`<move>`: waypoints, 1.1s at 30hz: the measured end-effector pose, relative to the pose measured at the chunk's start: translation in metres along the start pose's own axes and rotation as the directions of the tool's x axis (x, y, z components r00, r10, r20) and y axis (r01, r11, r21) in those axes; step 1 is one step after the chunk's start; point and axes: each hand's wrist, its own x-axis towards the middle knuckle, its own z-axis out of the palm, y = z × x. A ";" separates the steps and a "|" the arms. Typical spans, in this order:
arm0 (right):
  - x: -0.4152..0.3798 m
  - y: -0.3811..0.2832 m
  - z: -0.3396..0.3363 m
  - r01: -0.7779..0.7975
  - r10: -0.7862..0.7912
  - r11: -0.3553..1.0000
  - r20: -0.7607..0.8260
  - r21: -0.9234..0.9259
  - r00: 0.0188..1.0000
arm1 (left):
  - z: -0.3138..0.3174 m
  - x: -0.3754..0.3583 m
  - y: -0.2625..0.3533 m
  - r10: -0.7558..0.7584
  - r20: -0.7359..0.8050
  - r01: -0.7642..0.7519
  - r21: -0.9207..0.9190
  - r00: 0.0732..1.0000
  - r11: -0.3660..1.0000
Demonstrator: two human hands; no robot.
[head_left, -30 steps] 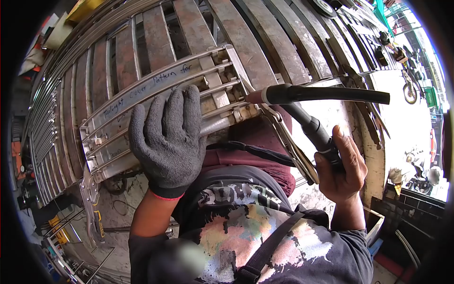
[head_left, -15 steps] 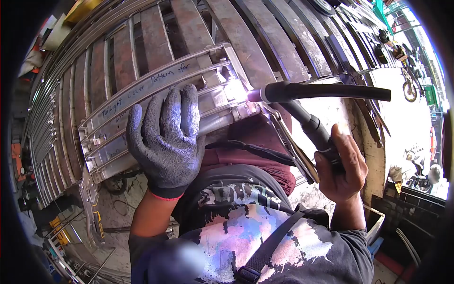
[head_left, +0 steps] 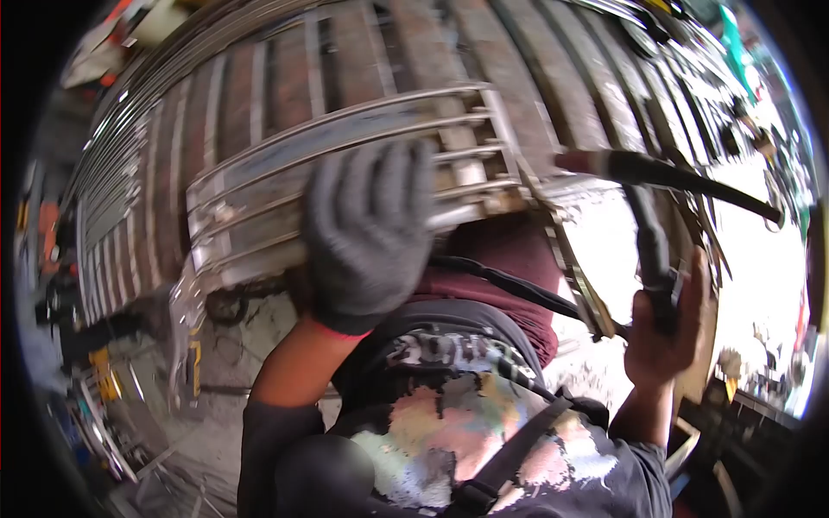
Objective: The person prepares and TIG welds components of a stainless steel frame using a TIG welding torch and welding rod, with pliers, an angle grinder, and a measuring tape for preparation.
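My left hand, in a dark grey glove with a red cuff, is blurred over the metal frame. Its fingers are stretched out close together, overlapping the frame's thin rods, with nothing held in them. My bare right hand is wrapped around the handle of a TIG welding torch. The torch's nozzle points left and stands apart from the frame's right end. A locking clamp sits at the frame's right corner, and another locking clamp grips its lower left corner.
Under the frame is a slatted steel bench. Long metal rods lie along its left side. A black strap or cable crosses my lap. Tools and motorcycle parts are blurred at the far right.
The bright glow at the torch's nozzle is gone. The torch has moved right, away from the frame. My gloved hand has shifted along the frame, its fingers closer together; the whole view has also shifted.
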 end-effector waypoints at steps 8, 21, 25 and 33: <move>0.021 -0.039 -0.024 -0.190 0.259 0.920 -0.170 0.342 0.951 | -0.020 0.003 -0.022 0.024 0.094 -0.003 -0.216 0.995 0.976; 0.159 -0.176 -0.015 0.037 -0.087 0.893 0.091 0.449 0.992 | -0.030 0.013 -0.050 -0.253 0.224 0.267 -0.032 0.941 0.963; 0.167 -0.211 0.049 0.024 -0.147 0.909 0.265 0.416 0.953 | -0.031 0.013 -0.051 -0.221 0.305 0.260 -0.093 0.926 0.961; 0.159 -0.177 0.127 -0.085 -0.163 0.877 0.460 0.473 0.873 | -0.029 0.008 -0.045 -0.184 0.182 0.231 -0.281 0.966 0.932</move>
